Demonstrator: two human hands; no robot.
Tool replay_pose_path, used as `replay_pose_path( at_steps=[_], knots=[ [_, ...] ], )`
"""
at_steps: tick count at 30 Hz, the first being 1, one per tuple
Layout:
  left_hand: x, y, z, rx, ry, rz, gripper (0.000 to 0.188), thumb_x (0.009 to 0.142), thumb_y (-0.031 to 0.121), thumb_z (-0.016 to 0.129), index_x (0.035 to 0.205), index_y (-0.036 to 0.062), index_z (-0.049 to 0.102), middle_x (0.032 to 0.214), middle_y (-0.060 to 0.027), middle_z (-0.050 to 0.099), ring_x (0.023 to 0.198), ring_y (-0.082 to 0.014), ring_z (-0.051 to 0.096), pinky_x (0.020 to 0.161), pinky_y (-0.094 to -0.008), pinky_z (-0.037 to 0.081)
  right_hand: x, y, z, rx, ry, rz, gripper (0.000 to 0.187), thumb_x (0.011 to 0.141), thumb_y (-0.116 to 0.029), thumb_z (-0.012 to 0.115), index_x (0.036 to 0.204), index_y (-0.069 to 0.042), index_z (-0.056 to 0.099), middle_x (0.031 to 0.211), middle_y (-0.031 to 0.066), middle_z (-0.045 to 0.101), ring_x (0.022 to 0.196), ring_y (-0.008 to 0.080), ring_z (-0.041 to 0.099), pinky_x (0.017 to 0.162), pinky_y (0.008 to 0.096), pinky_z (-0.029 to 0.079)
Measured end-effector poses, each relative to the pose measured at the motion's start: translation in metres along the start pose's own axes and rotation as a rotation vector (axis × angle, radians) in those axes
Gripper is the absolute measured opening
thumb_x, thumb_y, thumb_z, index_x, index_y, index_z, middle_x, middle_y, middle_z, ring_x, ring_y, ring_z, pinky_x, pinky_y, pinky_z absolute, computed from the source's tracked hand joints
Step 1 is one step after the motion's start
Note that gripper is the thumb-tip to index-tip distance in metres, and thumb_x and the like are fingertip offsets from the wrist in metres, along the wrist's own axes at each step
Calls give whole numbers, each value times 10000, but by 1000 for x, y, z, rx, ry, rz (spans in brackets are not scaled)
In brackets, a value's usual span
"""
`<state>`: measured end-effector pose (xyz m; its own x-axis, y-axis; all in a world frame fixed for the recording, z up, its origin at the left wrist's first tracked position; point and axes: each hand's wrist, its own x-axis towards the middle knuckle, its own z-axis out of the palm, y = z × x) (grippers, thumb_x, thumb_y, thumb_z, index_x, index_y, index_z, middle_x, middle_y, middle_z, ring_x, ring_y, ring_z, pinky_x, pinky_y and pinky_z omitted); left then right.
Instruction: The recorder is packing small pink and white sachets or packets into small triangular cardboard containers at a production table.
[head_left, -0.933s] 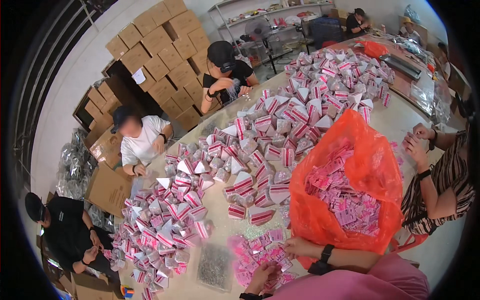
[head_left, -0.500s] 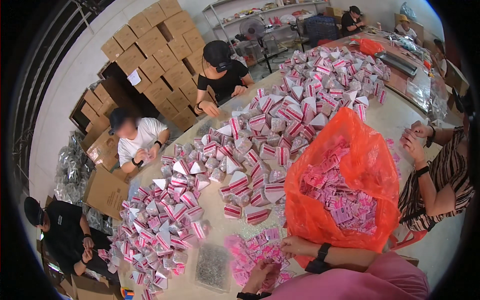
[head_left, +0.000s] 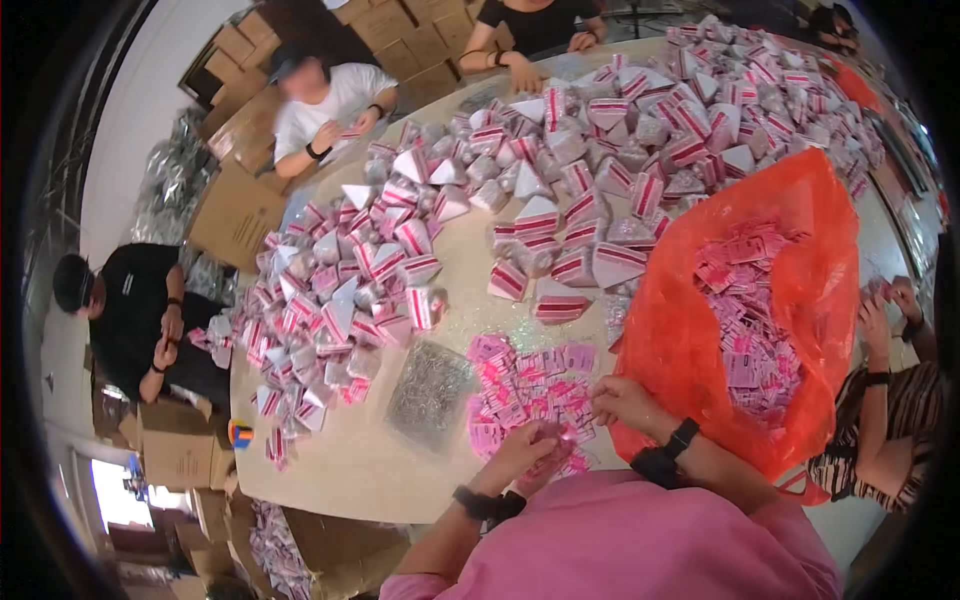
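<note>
Sorting of pink tags [head_left: 525,390] on tabletop [head_left: 350,460] is underway, left hand [head_left: 530,450] fingers pinched on a few, right hand [head_left: 625,400] curled over pile; next pick needs separating one tag.

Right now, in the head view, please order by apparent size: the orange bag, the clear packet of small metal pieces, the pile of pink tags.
1. orange bag, clearly largest
2. pile of pink tags
3. clear packet, only slightly smaller; this ranking is unsure

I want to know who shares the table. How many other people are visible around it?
4, perhaps more hidden: a person in black at left, a person in white upper left, another in black at top, a striped sleeve at right.
</note>
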<state>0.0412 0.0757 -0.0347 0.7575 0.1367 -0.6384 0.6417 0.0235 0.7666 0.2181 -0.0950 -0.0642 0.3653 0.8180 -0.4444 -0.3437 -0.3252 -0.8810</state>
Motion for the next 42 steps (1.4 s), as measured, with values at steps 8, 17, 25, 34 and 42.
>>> replay_pose_path(
  at_steps=[8,17,25,34,42],
  knots=[
    [4,10,-8,207,154,138,225,836,140,594,1006,-7,591,890,-96,636,801,-160,596,707,-295,478,6,1,0,4,-16,-2,136,883,-133,491,930,-20,551,769,45,607,666,138,626,585,249,485],
    [95,53,7,784,535,629,103,789,92,576,856,14,574,807,-162,562,780,-344,544,700,-407,460,4,-3,1,13,8,6,137,891,-119,498,930,1,552,772,62,609,654,150,613,592,263,492],
    [109,54,16,780,569,853,200,695,43,610,881,13,545,949,-171,539,908,-339,500,798,-413,429,3,-1,0,64,0,-13,97,889,-83,507,919,-7,559,779,61,604,660,142,601,601,261,492],
    [43,10,-57,550,1076,607,322,737,77,638,1043,18,558,994,-177,574,935,-371,517,842,-452,411,0,-7,1,22,8,10,110,881,-95,512,917,-8,568,766,42,592,654,124,588,599,252,485],
    [14,-73,-143,935,1132,22,272,688,167,644,897,10,569,866,-193,572,867,-386,541,741,-492,423,6,4,1,-49,-20,23,152,893,-133,489,946,-11,562,774,43,602,658,123,611,584,254,488]
  ],
)
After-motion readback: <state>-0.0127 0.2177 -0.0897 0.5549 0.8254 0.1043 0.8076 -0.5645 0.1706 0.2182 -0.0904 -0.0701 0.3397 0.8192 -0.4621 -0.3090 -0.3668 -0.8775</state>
